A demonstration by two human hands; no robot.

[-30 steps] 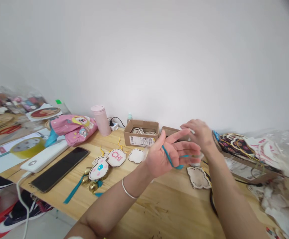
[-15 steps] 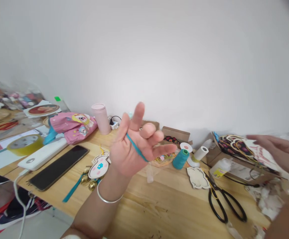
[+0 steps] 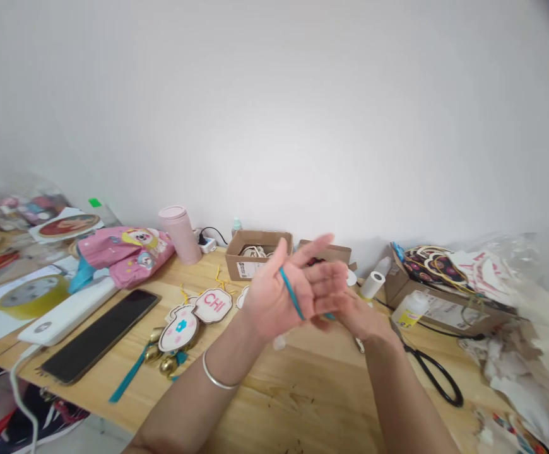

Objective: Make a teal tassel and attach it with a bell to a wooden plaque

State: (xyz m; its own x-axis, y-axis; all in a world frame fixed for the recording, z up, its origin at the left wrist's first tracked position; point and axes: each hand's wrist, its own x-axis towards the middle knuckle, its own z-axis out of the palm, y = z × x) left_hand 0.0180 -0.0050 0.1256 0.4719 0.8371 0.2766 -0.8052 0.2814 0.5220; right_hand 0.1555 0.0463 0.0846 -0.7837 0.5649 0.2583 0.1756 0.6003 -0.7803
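Palm turned up, my left hand (image 3: 281,296) is raised over the table with its fingers spread, and a teal cord (image 3: 291,293) runs across the palm. My right hand (image 3: 354,312) meets the fingers of the left one; its fingertips are hidden behind them, near a small bit of teal. Left of the hands lie a wooden tag reading CHI (image 3: 212,306), a tag with a blue flower (image 3: 180,331), gold bells (image 3: 168,364) and a teal ribbon (image 3: 127,378).
A black phone (image 3: 99,337), white power bank (image 3: 69,312), pink cup (image 3: 180,234) and pink pouch (image 3: 125,255) stand at the left. At the right are black scissors (image 3: 438,378), a glue bottle (image 3: 410,309) and a filled cardboard box (image 3: 449,309). A small box (image 3: 243,268) sits behind.
My right hand has moved in from the far right to meet my left hand. The left hand's fingers have straightened and point more to the right. The view has shifted slightly.
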